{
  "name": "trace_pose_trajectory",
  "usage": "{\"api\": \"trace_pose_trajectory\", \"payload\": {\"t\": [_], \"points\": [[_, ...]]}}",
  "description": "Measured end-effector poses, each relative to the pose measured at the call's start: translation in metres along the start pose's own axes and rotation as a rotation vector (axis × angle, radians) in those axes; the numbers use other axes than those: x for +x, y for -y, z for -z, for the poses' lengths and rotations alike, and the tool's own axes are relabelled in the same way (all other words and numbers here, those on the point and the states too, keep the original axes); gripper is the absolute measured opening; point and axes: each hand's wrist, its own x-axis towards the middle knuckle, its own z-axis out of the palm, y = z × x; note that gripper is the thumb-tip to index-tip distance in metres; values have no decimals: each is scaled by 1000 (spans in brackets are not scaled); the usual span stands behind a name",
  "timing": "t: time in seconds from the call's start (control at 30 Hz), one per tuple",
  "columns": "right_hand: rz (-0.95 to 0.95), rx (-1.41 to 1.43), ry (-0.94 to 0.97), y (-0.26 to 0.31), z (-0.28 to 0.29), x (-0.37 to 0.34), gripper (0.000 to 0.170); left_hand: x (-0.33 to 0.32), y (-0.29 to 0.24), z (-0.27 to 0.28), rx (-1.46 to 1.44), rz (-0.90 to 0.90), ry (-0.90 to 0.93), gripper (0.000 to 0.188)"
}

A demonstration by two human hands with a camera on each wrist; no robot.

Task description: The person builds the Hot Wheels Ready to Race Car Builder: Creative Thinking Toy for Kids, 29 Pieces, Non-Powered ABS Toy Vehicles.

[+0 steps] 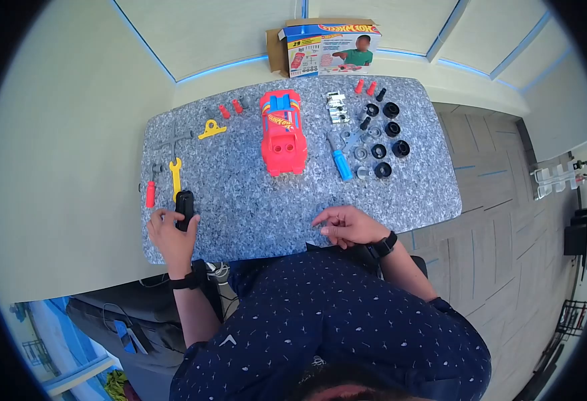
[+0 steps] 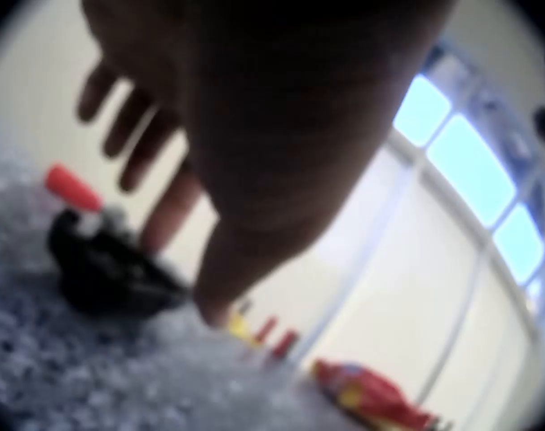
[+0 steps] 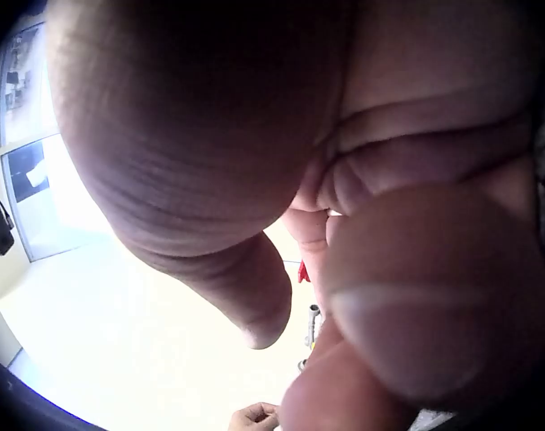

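At the table's left front, my left hand (image 1: 172, 237) pinches a long black object (image 1: 184, 200) between thumb and index finger; its exact kind is unclear. In the left wrist view the thumb and index finger reach either end of this black object (image 2: 110, 274), and the other fingers are spread apart. Just beyond it lies a yellow toy wrench (image 1: 176, 175), with a red-handled tool (image 1: 150, 194) to its left. My right hand (image 1: 350, 226) hovers by the front edge, fingers loosely bent and holding nothing. A red toy car (image 1: 283, 137) stands mid-table.
Right of the car are a blue screwdriver (image 1: 341, 165), a chrome piece (image 1: 337, 107) and several black wheels (image 1: 400, 148). A grey cross-shaped tool (image 1: 173, 139), a yellow part (image 1: 212, 129) and red pegs (image 1: 224, 111) lie back left. A toy box (image 1: 333, 50) stands behind the table.
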Motion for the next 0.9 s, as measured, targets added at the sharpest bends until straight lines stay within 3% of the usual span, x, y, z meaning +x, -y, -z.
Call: {"api": "trace_pose_trajectory", "payload": {"t": [0.1, 0.2, 0.27, 0.4, 0.47, 0.53, 0.67, 0.77, 0.9], "points": [[-25, -16, 18, 1, 1, 3, 32, 14, -22, -8, -244, -141, -14, 44], [-32, -80, 55, 8, 1, 6, 33, 31, -85, -4, -400, -342, 68, 57], [10, -144, 107, 12, 5, 13, 33, 41, -124, -6, -446, -484, 153, 67], [249, -409, -29, 65, 20, 15, 35, 58, -169, -41, -509, -690, 293, 77], [381, -652, -161, 96, 38, 12, 36, 58, -174, -60, -463, -709, 301, 78], [393, -806, -434, 110, 57, 9, 40, 56, -175, -74, -438, -720, 314, 79], [369, -837, -906, 106, 102, -3, 37, 47, -167, -82, -455, -720, 316, 74], [300, -977, -967, 98, 123, -4, 38, 47, -163, -76, -494, -680, 356, 67], [250, -832, -837, 103, 104, -2, 39, 55, -163, -66, -493, -687, 398, 59]]}}
